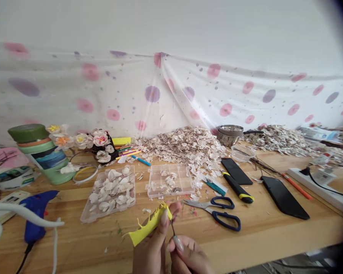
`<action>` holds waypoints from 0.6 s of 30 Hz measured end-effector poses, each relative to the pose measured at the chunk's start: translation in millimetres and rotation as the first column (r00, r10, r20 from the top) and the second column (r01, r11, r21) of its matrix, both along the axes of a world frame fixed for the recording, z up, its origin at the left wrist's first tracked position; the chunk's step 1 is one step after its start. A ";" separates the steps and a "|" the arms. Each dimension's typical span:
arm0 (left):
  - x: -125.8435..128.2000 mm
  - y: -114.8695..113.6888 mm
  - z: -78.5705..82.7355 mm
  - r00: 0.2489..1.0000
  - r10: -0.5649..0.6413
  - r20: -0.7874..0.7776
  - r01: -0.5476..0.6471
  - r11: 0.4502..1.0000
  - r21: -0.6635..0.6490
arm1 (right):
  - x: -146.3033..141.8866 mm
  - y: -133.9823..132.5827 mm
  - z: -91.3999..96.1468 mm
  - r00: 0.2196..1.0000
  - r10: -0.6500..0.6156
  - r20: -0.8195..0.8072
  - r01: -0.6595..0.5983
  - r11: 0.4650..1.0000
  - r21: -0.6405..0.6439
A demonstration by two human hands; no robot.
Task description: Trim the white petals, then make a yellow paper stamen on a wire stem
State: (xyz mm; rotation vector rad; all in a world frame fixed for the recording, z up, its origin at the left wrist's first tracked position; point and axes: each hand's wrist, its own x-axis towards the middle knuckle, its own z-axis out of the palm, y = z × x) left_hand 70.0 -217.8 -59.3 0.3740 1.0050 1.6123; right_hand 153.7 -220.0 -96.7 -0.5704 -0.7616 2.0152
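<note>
The left hand [151,249] pinches a fringed yellow paper strip [147,228] shut — the right hand [187,257] grips a thin dark wire [172,227] beside it, fingers closed.

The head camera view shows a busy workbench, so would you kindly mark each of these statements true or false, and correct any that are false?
1. The left hand pinches a ragged yellow strip. True.
2. The right hand holds navy-handled steel scissors. False: the scissors lie on the wooden table, and the right hand pinches a thin dark wire.
3. A blue hot glue gun lies to the left of the hands. True.
4. The clear plastic compartment box nearest the left hand is empty. False: it holds pale petals.
</note>
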 end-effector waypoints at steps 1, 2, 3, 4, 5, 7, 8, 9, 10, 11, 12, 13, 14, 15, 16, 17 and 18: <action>1.3 -0.7 -1.7 1.000 0.008 -0.025 -0.008 1.000 -0.003 | -1.3 -0.4 -2.1 0.999 0.005 -0.032 -0.005 1.000 -0.012; 2.4 -1.2 -3.5 0.999 0.013 -0.044 -0.013 1.000 0.001 | -2.6 -0.7 -4.1 0.998 0.011 -0.064 -0.012 1.000 -0.019; 3.2 -1.5 -5.2 0.999 0.012 -0.053 -0.011 1.000 0.008 | -3.6 -0.9 -6.0 0.996 0.010 -0.091 -0.012 1.000 -0.022; 3.8 -1.7 -6.7 0.999 0.006 -0.053 -0.005 1.000 0.019 | -4.5 -1.2 -7.3 0.994 0.003 -0.110 -0.005 1.000 -0.023; 4.0 -1.7 -7.9 0.999 -0.003 -0.047 0.005 0.999 0.034 | -5.3 -1.5 -8.1 0.992 -0.006 -0.122 0.003 1.000 -0.026; 3.4 -1.6 -9.3 0.999 -0.039 -0.036 0.041 0.997 0.068 | -6.6 -2.2 -7.9 0.990 -0.022 -0.139 0.019 1.000 -0.023; 2.7 -1.4 -9.6 0.998 -0.058 -0.039 0.061 0.995 0.079 | -7.1 -2.6 -7.3 0.988 -0.027 -0.151 0.025 1.000 -0.016; 1.9 -1.3 -9.7 0.996 -0.073 -0.044 0.076 0.994 0.083 | -7.7 -3.0 -6.6 0.986 -0.032 -0.164 0.031 0.999 -0.010; 1.1 -1.2 -9.6 0.995 -0.082 -0.051 0.086 0.993 0.079 | -8.3 -3.3 -6.0 0.984 -0.038 -0.174 0.037 0.999 -0.008; 0.4 -1.3 -9.4 0.994 -0.087 -0.059 0.091 0.993 0.069 | -9.0 -3.7 -5.8 0.982 -0.052 -0.182 0.051 0.999 -0.009; -0.1 -1.6 -8.9 0.994 -0.088 -0.069 0.092 0.994 0.059 | -9.6 -4.1 -6.0 0.980 -0.072 -0.185 0.070 0.997 -0.015; -0.4 -2.2 -8.3 0.993 -0.087 -0.079 0.091 0.994 0.053 | -10.2 -4.5 -6.4 0.979 -0.093 -0.183 0.090 0.996 -0.024; -0.4 -3.0 -7.4 0.993 -0.086 -0.087 0.090 0.995 0.050 | -10.7 -5.1 -7.1 0.978 -0.112 -0.176 0.108 0.994 -0.033; -0.2 -4.1 -6.5 0.992 -0.086 -0.092 0.091 0.995 0.049 | -11.2 -5.8 -7.6 0.977 -0.131 -0.169 0.127 0.991 -0.036; 0.3 -5.3 -5.7 0.992 -0.084 -0.097 0.089 0.995 0.051 | -11.7 -6.5 -7.9 0.977 -0.147 -0.154 0.143 0.989 -0.035; 0.9 -6.5 -5.0 0.992 -0.081 -0.097 0.086 0.995 0.051 | -12.0 -7.2 -7.9 0.979 -0.158 -0.131 0.155 0.987 -0.029; 1.5 -7.7 -4.6 0.992 -0.077 -0.095 0.082 0.995 0.051 | -12.3 -7.8 -7.5 0.981 -0.167 -0.104 0.166 0.986 -0.021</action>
